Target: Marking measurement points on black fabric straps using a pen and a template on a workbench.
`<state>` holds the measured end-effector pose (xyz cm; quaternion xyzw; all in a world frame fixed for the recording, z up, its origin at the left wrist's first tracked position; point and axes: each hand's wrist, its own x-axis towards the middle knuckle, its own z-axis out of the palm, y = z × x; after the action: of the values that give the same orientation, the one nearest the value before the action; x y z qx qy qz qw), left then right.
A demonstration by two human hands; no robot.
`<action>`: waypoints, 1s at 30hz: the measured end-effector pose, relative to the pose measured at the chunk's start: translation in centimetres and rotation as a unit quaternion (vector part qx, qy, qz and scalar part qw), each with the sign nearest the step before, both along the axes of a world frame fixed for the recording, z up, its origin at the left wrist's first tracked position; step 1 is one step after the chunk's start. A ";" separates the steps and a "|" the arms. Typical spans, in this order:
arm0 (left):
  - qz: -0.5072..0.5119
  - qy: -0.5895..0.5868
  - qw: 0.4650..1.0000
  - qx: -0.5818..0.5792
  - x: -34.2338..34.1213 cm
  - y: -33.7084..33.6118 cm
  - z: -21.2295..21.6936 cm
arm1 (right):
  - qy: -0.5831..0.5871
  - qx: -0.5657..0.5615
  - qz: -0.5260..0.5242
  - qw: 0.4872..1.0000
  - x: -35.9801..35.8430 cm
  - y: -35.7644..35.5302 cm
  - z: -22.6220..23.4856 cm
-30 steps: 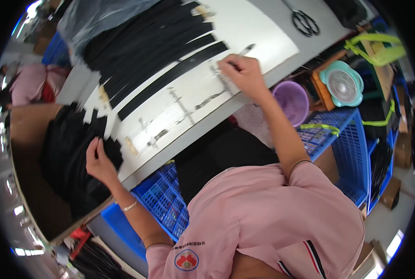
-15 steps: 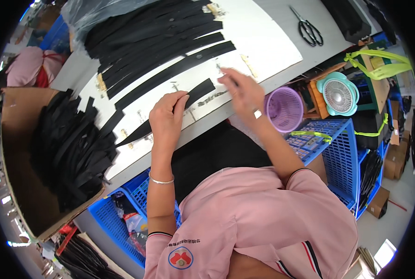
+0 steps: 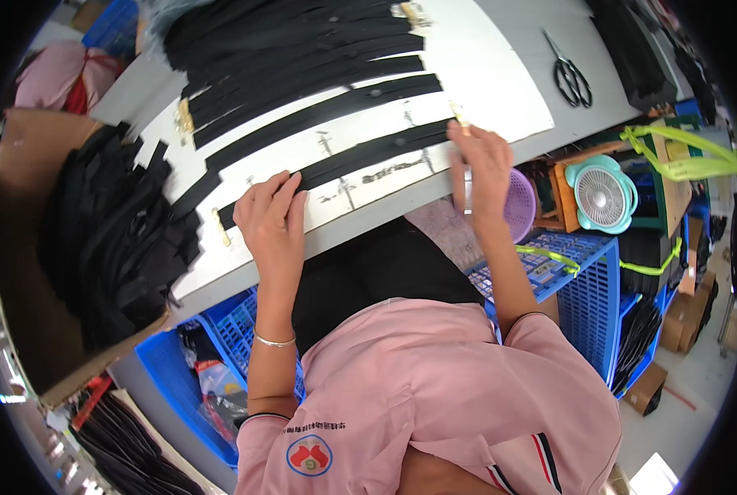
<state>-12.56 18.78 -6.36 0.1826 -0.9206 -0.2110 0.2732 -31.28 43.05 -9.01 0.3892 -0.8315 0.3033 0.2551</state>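
Flat beneath both hands (image 3: 273,216) (image 3: 482,161) — black strip (image 3: 360,157).

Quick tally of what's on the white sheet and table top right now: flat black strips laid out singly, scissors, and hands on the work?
Black strips laid out singly: 4, above them an overlapping stack I can't count
Scissors: 1
Hands on the nearest strip: 2, left hand and right hand
Total: 7

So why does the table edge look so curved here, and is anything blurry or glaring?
Head view: the fisheye lens bows the white table edge and leaves a black rim around the picture. Light is bright and even, with soft shadows. The hands, left and right, on the black strap look sharp; glare shows only at the picture's lower right corner.
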 end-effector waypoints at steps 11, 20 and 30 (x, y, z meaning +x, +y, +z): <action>0.103 -0.088 0.991 -0.022 6.1 0.6 -0.8 | -0.019 -0.008 -0.019 1.000 -0.6 1.1 -1.0; 0.115 -0.056 0.992 -0.025 7.1 0.1 -1.4 | -0.054 0.031 -0.060 0.996 0.3 -0.3 1.1; 0.113 -0.027 0.993 -0.028 7.2 -0.2 -1.8 | -0.463 -0.113 0.220 0.851 8.2 -13.9 6.9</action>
<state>-5.39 18.63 -8.14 0.2833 -0.9066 -0.1481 0.2753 -23.11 29.19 -2.13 0.3445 -0.7060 0.5886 -0.1907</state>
